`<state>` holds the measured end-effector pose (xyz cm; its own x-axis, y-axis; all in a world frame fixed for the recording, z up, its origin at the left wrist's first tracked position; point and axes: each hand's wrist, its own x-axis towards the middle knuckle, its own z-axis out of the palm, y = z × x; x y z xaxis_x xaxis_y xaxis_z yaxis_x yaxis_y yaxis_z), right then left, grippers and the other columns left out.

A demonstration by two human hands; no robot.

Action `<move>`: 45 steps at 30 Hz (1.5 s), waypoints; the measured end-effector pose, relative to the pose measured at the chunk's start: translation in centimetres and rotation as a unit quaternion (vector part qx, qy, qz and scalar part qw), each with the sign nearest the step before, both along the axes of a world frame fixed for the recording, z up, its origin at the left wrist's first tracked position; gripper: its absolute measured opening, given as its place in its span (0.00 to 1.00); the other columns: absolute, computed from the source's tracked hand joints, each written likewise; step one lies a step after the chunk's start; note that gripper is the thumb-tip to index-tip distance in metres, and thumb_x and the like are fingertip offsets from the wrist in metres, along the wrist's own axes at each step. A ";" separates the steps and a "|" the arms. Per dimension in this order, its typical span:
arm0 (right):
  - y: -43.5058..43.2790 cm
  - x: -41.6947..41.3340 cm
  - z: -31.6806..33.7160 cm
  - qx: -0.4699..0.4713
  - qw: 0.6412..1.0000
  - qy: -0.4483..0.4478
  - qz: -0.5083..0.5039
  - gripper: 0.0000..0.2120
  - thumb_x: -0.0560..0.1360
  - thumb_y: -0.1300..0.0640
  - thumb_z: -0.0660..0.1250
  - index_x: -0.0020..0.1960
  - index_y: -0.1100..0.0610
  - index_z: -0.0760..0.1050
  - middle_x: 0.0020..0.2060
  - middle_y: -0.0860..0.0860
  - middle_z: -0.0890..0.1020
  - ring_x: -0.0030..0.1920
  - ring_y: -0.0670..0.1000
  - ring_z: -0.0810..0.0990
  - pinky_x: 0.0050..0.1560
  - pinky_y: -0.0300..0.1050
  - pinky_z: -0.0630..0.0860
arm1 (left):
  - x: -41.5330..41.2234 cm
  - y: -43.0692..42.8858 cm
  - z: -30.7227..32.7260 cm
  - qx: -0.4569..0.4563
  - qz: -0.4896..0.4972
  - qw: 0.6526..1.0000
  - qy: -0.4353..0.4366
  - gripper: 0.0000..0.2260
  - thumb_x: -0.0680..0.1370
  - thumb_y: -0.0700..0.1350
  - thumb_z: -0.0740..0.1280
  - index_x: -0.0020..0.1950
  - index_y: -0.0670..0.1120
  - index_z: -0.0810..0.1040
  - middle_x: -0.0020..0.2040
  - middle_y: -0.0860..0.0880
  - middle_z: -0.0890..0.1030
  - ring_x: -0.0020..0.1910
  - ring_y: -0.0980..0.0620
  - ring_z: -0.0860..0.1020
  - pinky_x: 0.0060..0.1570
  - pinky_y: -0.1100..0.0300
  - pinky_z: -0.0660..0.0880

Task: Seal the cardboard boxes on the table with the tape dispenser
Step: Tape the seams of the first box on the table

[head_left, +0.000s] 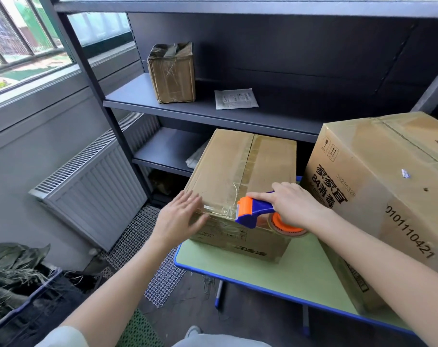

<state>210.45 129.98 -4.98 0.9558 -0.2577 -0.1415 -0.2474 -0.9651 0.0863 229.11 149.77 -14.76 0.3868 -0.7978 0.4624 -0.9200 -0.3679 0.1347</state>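
Head view is showing the right hand (291, 206) clenching the handle of the dispenser (256, 211), its orange blade end pressing at the near top edge of the small box (240, 179), where the centre seam tape is turning down over the front face. Holding it there looks meant to wrap or cut the strip at the corner. Left hand (180, 216) is lying flat and open-fingered on the near left corner, grasping nothing, probably steadying the box and smoothing wrinkled tape. Both boxes are sitting on the green table (275, 276); the big box (388, 196) is standing just beside the right wrist, crowding that arm. The small box is sitting close to the table's left edge, with shelving (213, 106) right behind it. Free room is lying toward the person, over the bare near tabletop.
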 end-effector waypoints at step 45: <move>3.0 2.3 -0.2 -0.016 1.000 -0.001 -0.024 0.25 0.82 0.54 0.50 0.75 0.38 0.46 0.56 0.56 0.71 0.58 0.58 0.70 0.58 0.49 0.64 | 0.5 -2.4 -3.1 0.059 -0.132 0.989 -0.033 0.18 0.80 0.44 0.53 0.59 0.39 0.79 0.58 0.43 0.80 0.57 0.49 0.79 0.71 0.64 0.48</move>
<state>212.78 132.95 -5.20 0.9427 -0.3074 -0.1300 -0.2934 -0.9489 0.1161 229.63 147.41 -17.89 0.1294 -0.9173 0.3765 -0.9916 -0.1229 0.0413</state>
